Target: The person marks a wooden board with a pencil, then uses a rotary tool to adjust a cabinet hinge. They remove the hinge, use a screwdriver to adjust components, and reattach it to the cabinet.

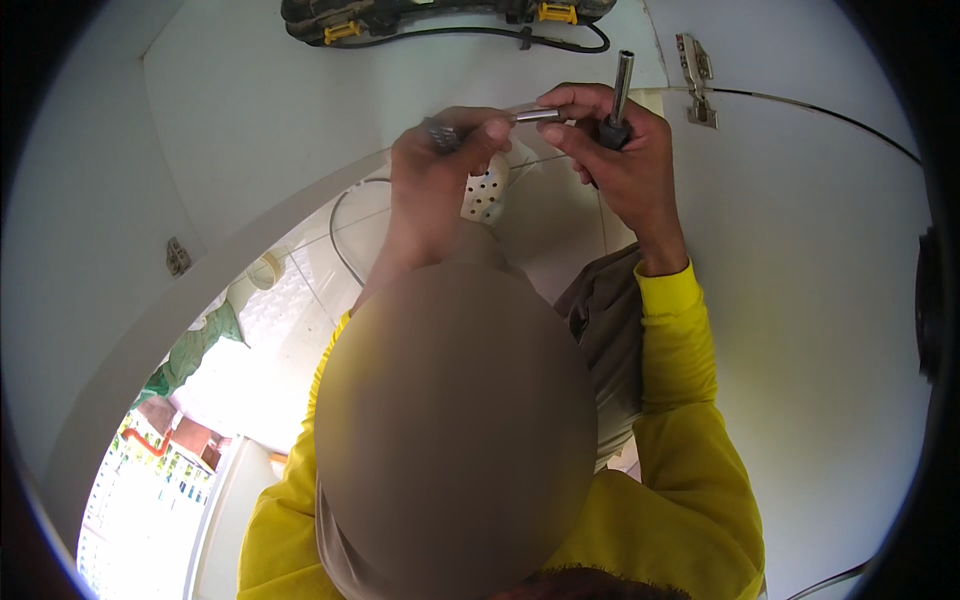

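Note:
My hands meet in front of me inside a pale, white-walled space. My left hand [440, 165] is closed, its thumb and fingers pinching one end of a short silver metal rod [537, 116], perhaps a driver bit. A dark, ribbed piece with silver parts [440, 134] sits in the same hand, too small to name. Closed too, my right hand [630, 150] has its fingertips at the rod's other end. It also grips a screwdriver-like tool [622, 90], whose hollow-ended silver shaft points up from a black collar; the palm hides its handle.
A black case with yellow clips [450, 20] and a black cable lie at the far side. Metal hinges [697, 80] are fixed on the right panel and the left one [178, 257]. Below are a perforated white shoe [485, 193], floor tiles, and green cloth [195, 350].

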Demonstrator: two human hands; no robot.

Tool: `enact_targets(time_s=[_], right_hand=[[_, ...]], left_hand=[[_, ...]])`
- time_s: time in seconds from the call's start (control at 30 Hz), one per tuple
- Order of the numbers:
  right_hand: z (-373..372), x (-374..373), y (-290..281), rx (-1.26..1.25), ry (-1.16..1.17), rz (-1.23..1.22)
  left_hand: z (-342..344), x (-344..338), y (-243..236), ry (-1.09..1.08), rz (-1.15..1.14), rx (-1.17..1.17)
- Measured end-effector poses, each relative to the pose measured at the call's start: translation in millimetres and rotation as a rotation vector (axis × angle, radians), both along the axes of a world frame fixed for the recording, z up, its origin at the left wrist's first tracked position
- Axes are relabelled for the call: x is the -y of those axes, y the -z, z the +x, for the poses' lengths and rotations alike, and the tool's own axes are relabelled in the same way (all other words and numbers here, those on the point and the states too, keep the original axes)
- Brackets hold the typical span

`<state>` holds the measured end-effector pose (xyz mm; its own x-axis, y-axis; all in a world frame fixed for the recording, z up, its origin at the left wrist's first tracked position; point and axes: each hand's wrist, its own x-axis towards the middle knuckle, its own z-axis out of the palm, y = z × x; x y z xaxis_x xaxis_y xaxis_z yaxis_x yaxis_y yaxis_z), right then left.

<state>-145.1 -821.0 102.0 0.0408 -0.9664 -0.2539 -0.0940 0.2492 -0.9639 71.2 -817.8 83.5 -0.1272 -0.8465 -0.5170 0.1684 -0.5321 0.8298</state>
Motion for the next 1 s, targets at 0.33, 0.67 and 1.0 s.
enact_targets(time_s=[0.33,0.67,1.0], right_hand=[[14,-7,1,-0.151,0.043,-0.149],[24,-15,-5,-0.171,0.005,-0.183],[23,-13,9,-0.008,0.042,0.001]], left_hand=[[-1,-2,28,-0.052,0.115,-0.406],[3,6,32,-0.240,0.184,-0.841],[1,10,22,-0.221,0.186,-0.959]])
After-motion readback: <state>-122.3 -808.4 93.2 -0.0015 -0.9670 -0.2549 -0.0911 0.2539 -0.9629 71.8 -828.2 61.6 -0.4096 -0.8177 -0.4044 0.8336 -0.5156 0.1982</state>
